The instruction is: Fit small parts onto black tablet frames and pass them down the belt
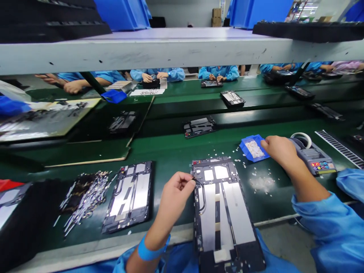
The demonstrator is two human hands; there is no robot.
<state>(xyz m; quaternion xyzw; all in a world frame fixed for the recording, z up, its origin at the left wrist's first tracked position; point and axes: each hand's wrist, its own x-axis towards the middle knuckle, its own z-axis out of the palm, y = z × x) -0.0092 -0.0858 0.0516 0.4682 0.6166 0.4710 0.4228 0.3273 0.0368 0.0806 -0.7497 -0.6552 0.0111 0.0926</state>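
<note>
Green conveyor belt (170, 151) underfoot of everything, matte and smooth, speckled with tiny white scraps (260, 182) near the right side. Grey shelf (170, 49) overhead, cutting across the upper view and hiding the faces of co-workers in blue sleeves (159, 74) seated along the far side. Blue bins (122, 13) and black trays above that shelf.

Centre, nearest the body: black tablet back frame (224, 212), rectangular, long edge running away from the viewer, silvery foil panels down its middle, dark cable strips and small cut-outs toward its far end. Near end overhanging the belt edge, over the lap. Left hand (178, 189) pinched shut, thumb and forefinger closed on a small dark part at the frame's upper left edge; what exactly lies between the fingertips too small to tell. Blue wristband (150, 250) on that wrist.

Right hand (278, 149) reaching out to a small blue tray (244, 146) of pale little pieces, fingers curled at its right rim; gripping anything or not, cannot tell. Just beyond it, grey tape dispenser (313, 155) with coloured buttons and a white roll.

Left of the frame, well apart: second similar frame (131, 195) lying flat, then a heap of shiny peeled film strips (85, 195). Further frames (199, 126) spaced along the belt behind.
</note>
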